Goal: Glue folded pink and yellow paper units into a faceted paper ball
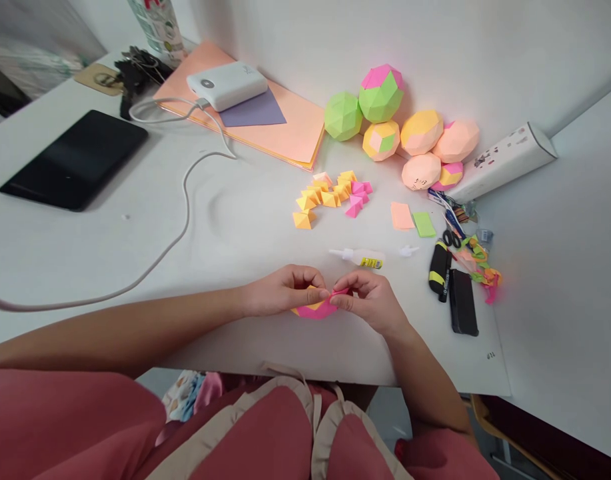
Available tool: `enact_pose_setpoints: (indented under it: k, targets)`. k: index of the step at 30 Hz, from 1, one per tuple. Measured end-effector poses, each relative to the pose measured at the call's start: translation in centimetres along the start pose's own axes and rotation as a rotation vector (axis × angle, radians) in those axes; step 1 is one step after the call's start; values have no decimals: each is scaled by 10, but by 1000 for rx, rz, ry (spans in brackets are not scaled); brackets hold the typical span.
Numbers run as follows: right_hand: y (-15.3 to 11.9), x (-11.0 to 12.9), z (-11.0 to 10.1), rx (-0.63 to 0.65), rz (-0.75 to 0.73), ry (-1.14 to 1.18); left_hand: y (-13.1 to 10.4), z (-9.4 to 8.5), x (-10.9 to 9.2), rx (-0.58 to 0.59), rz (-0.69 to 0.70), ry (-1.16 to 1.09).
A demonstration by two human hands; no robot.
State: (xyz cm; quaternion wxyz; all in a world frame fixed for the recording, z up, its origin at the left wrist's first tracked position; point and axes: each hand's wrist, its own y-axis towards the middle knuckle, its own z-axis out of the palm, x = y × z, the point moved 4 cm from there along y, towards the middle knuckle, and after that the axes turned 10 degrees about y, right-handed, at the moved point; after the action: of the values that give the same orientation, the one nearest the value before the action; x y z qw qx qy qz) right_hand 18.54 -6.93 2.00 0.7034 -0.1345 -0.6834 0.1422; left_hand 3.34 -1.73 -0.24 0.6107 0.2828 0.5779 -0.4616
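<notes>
Close to the table's front edge lies a partly built pink-and-yellow folded-paper ball [316, 311]. My left hand [290, 291] is closed on it, thumb and fingertips pinching its upper edge. My right hand [368, 299] pinches a pink folded-paper piece [340, 291] against the ball's right side. The fingers hide much of where piece and ball meet. Just beyond my hands a glue bottle [362, 257] lies on its side, its white cap [408, 251] apart to the right. Farther back sit several yellow folded-paper units [330, 198] and several pink units [358, 197].
Finished paper balls [382, 93] are stacked by the wall. Peach and green paper slips [424, 225], scissors [452, 238], a black case [463, 302] and paper scraps [480, 263] lie right. Left are a black tablet [75, 160], a power bank [228, 85] and its cable [185, 200].
</notes>
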Motion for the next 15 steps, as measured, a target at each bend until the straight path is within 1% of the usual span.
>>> enact_pose_setpoints:
  k: [4,8,15]
  targets:
    - [1,-1,1,-10,-6,54,0,-1,2,-12,11,21]
    - [2,-2,3,-28,-32,54,0,-2,3,-22,11,30]
    - [1,-1,4,-48,-76,45,2,-1,1,-30,0,-29]
